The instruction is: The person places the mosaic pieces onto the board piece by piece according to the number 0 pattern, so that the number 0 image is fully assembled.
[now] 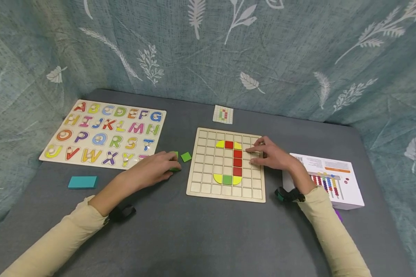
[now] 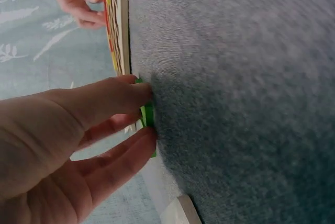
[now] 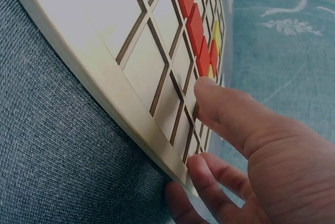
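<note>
My left hand (image 1: 156,167) is beside the wooden grid board (image 1: 211,196), with its thumb and fingertips pinching at a green square tile (image 2: 147,113) on the table. The fingers partly cover the green pieces here. Another green tile (image 1: 186,157) lies loose between this hand and the board. On the board sit red tiles (image 1: 237,162), yellow curved pieces (image 1: 217,179) and one green square (image 1: 227,179). My right hand (image 1: 272,156) rests at the board's right edge, fingers loosely spread and holding nothing; its thumb (image 3: 220,96) lies over the grid cells.
A wooden alphabet puzzle (image 1: 104,130) lies at the left, with a teal block (image 1: 83,182) in front of it. Behind the board is a small pattern card (image 1: 223,114). A white box (image 1: 346,188) with a bead-counter picture stands at the right. A leaf-patterned curtain (image 1: 208,57) hangs behind.
</note>
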### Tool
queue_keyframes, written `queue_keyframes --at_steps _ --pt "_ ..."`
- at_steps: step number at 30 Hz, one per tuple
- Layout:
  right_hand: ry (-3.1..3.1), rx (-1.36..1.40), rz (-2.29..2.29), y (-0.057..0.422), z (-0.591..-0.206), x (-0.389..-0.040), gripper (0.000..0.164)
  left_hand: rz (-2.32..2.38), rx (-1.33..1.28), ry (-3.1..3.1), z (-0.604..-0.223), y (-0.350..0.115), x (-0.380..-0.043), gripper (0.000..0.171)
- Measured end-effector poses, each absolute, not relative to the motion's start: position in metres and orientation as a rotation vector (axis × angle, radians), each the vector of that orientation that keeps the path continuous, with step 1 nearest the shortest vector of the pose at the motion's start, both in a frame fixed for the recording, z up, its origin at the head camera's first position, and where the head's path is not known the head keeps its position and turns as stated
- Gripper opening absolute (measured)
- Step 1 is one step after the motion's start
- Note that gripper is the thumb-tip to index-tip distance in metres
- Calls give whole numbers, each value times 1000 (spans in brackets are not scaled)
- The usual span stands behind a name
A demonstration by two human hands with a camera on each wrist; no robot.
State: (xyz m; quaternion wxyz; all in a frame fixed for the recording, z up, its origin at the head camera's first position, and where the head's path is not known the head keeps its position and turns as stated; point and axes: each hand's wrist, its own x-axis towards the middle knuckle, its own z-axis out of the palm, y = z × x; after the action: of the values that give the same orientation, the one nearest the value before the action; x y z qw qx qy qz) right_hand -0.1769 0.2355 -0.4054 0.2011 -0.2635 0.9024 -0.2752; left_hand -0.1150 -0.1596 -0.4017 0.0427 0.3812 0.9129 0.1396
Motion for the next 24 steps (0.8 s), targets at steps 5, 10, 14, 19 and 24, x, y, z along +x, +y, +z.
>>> queue_keyframes --at_steps 5,10,14,19,24 --pt "2522 -738 -768 235 -406 -176 41 445 1152 2787 -402 -160 -114 21" --pt "2514 -744 -773 235 -405 -177 41 397 1117 2771 -401 -159 -114 20" --pt "2513 -739 -777 236 -405 -178 41 434 1120 2740 -398 -156 -115 20" --pt "2515 -749 -775 236 -405 -178 41 535 1113 2713 -394 -151 -116 20" --pt "2514 -745 -776 236 -404 -177 40 554 1105 2702 -390 -147 -117 20"
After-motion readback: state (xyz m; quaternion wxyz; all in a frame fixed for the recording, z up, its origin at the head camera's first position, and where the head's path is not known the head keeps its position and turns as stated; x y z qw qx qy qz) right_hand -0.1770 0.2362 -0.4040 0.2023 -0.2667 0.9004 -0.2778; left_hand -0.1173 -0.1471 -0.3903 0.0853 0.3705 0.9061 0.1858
